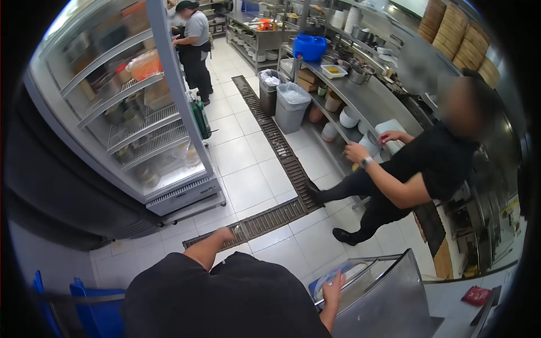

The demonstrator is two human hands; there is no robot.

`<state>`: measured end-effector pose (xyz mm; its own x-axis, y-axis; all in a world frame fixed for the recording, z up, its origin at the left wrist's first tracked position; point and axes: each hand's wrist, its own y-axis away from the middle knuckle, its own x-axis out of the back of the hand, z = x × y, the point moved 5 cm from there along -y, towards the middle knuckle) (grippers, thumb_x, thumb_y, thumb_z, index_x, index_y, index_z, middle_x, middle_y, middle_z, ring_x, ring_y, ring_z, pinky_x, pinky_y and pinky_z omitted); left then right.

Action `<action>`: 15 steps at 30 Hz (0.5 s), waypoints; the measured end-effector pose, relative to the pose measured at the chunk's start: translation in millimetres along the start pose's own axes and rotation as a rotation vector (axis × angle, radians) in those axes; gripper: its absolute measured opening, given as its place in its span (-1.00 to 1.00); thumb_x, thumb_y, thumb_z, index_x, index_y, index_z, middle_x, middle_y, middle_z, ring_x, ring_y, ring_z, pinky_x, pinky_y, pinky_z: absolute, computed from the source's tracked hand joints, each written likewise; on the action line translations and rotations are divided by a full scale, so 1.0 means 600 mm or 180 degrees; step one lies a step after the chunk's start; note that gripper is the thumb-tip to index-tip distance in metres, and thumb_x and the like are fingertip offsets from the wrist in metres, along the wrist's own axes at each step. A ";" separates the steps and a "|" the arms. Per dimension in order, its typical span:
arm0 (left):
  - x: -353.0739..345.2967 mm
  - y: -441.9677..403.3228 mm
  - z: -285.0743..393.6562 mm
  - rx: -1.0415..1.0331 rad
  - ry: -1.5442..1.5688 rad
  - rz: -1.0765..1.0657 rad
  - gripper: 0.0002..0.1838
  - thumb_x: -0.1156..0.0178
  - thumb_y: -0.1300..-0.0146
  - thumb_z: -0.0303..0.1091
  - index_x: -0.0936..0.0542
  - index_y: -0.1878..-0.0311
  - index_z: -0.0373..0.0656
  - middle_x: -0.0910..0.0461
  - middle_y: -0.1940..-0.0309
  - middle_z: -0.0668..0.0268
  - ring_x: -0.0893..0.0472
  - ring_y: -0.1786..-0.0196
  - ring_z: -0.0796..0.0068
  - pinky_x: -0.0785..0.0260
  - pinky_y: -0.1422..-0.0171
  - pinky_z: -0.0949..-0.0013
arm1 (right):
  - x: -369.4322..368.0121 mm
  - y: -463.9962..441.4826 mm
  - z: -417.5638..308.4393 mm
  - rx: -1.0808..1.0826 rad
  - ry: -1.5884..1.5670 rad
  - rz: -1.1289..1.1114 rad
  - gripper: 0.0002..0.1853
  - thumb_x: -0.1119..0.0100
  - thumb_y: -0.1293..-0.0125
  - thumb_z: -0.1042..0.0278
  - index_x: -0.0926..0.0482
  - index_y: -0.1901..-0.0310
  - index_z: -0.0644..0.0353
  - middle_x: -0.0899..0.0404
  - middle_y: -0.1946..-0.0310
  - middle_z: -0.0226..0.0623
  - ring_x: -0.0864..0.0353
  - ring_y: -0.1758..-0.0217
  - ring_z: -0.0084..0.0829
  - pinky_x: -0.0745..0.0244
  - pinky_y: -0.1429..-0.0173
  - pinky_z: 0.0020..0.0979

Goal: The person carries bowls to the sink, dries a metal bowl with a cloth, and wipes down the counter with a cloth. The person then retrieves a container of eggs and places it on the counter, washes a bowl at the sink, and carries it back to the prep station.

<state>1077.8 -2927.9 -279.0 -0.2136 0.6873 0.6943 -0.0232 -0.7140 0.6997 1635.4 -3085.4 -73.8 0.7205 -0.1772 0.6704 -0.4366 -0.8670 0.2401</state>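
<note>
Fingers (339,278) of the right grip (332,289), partly spread in the head view, lie over a flat blue-and-clear plastic item (322,283) and a thin metal bar (360,272) at the edge of a grey stainless-steel box-shaped unit (389,298), lower right — whether they close on either, I cannot tell. The left grip (224,234), small and foreshortened, hangs above a brown slatted floor grate (270,219); its opening cannot be made out. Beyond, a co-worker (431,155) in black clothes stands beside a long stainless-steel tabletop (372,104), which carries a blue plastic jerrycan (310,48) and a shallow white tub (333,71) — a tall glass-fronted fridge (132,112) stands left
</note>
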 end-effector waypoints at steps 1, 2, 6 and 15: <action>0.009 0.023 -0.010 0.0259 0.0238 0.0008 -0.58 -0.18 -0.13 -0.11 -0.76 0.15 -0.24 -0.73 0.09 -0.03 -0.71 0.02 -0.07 -0.55 -0.13 0.03 | -0.005 -0.009 0.004 -0.0034 -0.0066 -0.0108 -0.15 -0.27 -0.08 0.49 -0.24 -0.48 0.27 -0.11 -0.49 0.31 -0.13 -0.56 0.15 -0.12 -0.60 -0.11; 0.011 0.047 -0.015 0.0115 0.0015 -0.0180 -0.57 -0.19 -0.11 -0.10 -0.76 0.14 -0.24 -0.72 0.09 -0.06 -0.71 0.02 -0.07 -0.55 -0.12 0.03 | -0.008 -0.009 -0.011 -0.0076 -0.0149 -0.0202 -0.16 -0.28 -0.09 0.47 -0.25 -0.47 0.29 -0.11 -0.48 0.32 -0.11 -0.57 0.15 -0.10 -0.61 -0.10; 0.029 0.095 -0.043 0.0556 0.0020 -0.0378 -0.58 -0.17 -0.10 -0.16 -0.76 0.06 -0.16 -0.71 -0.03 -0.02 -0.70 -0.05 -0.01 -0.56 -0.15 0.10 | -0.035 -0.074 -0.009 0.0009 0.0297 -0.0341 -0.20 -0.33 -0.14 0.38 -0.27 -0.44 0.33 -0.17 -0.45 0.33 -0.11 -0.57 0.15 -0.13 -0.58 -0.05; 0.046 0.063 -0.052 0.0946 0.0445 -0.1021 -0.58 -0.19 -0.15 -0.07 -0.75 0.00 -0.06 -0.68 -0.06 -0.06 -0.70 -0.07 0.05 -0.55 -0.15 0.13 | -0.088 -0.338 -0.177 0.0579 -0.0256 -0.0275 -0.27 -0.34 -0.19 0.39 -0.31 -0.39 0.34 -0.33 -0.33 0.21 -0.26 -0.44 0.14 -0.18 -0.55 -0.02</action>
<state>1040.5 -2939.9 -238.8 -0.3716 0.8283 0.4194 0.1670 -0.3847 0.9078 1628.7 -2850.9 -83.0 0.7950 -0.1289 0.5928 -0.2721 -0.9491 0.1586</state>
